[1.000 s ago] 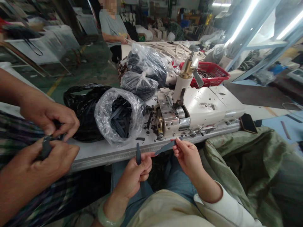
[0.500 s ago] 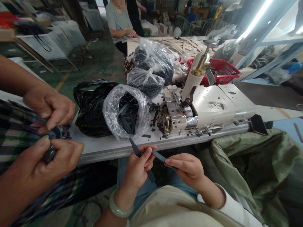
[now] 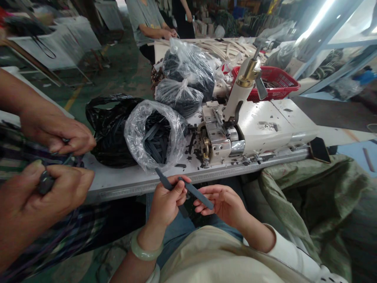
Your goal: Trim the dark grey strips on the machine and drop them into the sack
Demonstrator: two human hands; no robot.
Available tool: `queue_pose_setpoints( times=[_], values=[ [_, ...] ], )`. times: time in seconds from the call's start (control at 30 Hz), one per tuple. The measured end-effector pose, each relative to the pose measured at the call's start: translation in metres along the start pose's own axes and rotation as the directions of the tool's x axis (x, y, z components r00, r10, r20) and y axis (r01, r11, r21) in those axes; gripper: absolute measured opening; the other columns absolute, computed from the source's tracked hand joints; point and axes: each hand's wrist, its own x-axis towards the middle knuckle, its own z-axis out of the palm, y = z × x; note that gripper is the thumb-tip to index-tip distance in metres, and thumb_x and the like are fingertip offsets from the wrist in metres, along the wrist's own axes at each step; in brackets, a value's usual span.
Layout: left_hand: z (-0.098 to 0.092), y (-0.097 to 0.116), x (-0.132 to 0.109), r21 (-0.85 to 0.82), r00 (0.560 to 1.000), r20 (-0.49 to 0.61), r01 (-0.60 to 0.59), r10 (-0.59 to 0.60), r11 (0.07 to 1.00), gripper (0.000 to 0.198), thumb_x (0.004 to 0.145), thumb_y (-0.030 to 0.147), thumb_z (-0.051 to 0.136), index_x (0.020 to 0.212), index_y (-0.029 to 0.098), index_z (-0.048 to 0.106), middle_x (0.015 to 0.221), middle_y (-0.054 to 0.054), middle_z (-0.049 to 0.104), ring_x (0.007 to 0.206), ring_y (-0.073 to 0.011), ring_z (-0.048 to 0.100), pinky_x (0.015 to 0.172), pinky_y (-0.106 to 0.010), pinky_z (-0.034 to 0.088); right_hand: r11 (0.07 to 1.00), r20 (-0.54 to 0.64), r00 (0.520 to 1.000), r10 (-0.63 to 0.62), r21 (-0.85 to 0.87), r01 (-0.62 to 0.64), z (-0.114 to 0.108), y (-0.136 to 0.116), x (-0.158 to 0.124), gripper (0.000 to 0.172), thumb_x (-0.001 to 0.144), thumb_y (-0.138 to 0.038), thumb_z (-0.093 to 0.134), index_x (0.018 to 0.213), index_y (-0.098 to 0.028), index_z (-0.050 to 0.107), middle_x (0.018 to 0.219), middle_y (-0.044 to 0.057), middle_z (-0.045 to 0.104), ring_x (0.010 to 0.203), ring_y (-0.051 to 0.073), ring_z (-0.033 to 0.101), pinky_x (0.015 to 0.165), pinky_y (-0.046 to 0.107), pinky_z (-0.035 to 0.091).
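Note:
My left hand (image 3: 165, 203) is closed around dark grey flat strips in front of the table edge. One strip (image 3: 163, 179) points up and away from the fist, its lower end showing beneath the hand. A second grey strip (image 3: 198, 193) is pinched at its upper end by my left thumb and slants down to the right. Loosely spread, the fingers of my right hand (image 3: 224, 202) lie behind that strip's lower end; whether they touch it is unclear. Beyond my hands, a clear plastic bag (image 3: 134, 135) stands with its mouth up, full of similar strips.
A machine (image 3: 265, 131) with a raised arm stands right on the table (image 3: 113, 182), dark scraps around it. A black bag (image 3: 110, 137), tied clear bags (image 3: 188, 67) and a red basket (image 3: 277, 92) surround it. At left, a co-worker's hands (image 3: 55, 177) grip dark pieces.
My right hand has loosened its pinch on the slanting strip and spread its fingers, showing more of the strip. The co-worker's hands have shifted slightly left.

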Motion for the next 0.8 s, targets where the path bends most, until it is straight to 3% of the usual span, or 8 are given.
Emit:
queue_pose_setpoints(
  times=[0.2,0.47,0.67,0.8],
  values=[
    [0.001,0.000,0.000,0.089,1.000,0.013,0.005,-0.006,0.996,0.030,0.069,0.040,0.079,0.080,0.014,0.069,0.049,0.005,0.045,0.038,-0.0015,0.025,0.038,-0.017,0.016,0.994,0.061,0.997,0.052,-0.104,-0.046,0.010,-0.008,0.012,0.048,0.083,-0.054,0.062,0.105,-0.012,0.068,0.087,0.012,0.073,0.063,0.016,0.070,0.056,0.024,0.056],
    [0.003,0.004,0.005,0.109,1.000,0.008,0.002,-0.003,0.994,0.028,0.070,0.037,0.078,0.082,0.013,0.070,0.050,0.004,0.046,0.037,-0.0009,0.027,0.038,-0.017,0.017,0.937,0.184,0.941,0.282,0.156,-0.312,0.002,-0.021,0.011,0.077,0.090,-0.069,0.029,0.113,-0.006,0.066,0.110,0.020,0.069,0.089,0.022,0.072,0.071,0.024,0.057],
    [0.008,0.002,0.007,0.116,1.000,0.014,0.008,-0.010,0.993,0.027,0.070,0.036,0.078,0.082,0.013,0.070,0.052,0.003,0.050,0.037,-0.0008,0.027,0.038,-0.017,0.016,0.918,0.231,0.928,0.292,0.206,-0.340,-0.005,-0.022,0.008,0.084,0.090,-0.071,0.021,0.115,-0.004,0.065,0.110,0.021,0.069,0.090,0.023,0.072,0.075,0.026,0.057],
    [0.006,0.000,0.007,0.171,1.000,0.015,-0.003,0.001,0.985,0.028,0.071,0.039,0.077,0.081,0.014,0.069,0.052,0.003,0.049,0.037,-0.0019,0.026,0.038,-0.018,0.015,0.938,0.199,0.935,0.294,0.126,-0.322,-0.006,-0.022,0.007,0.083,0.086,-0.075,0.026,0.114,-0.006,0.065,0.106,0.019,0.070,0.088,0.022,0.071,0.072,0.027,0.057]
  ],
)
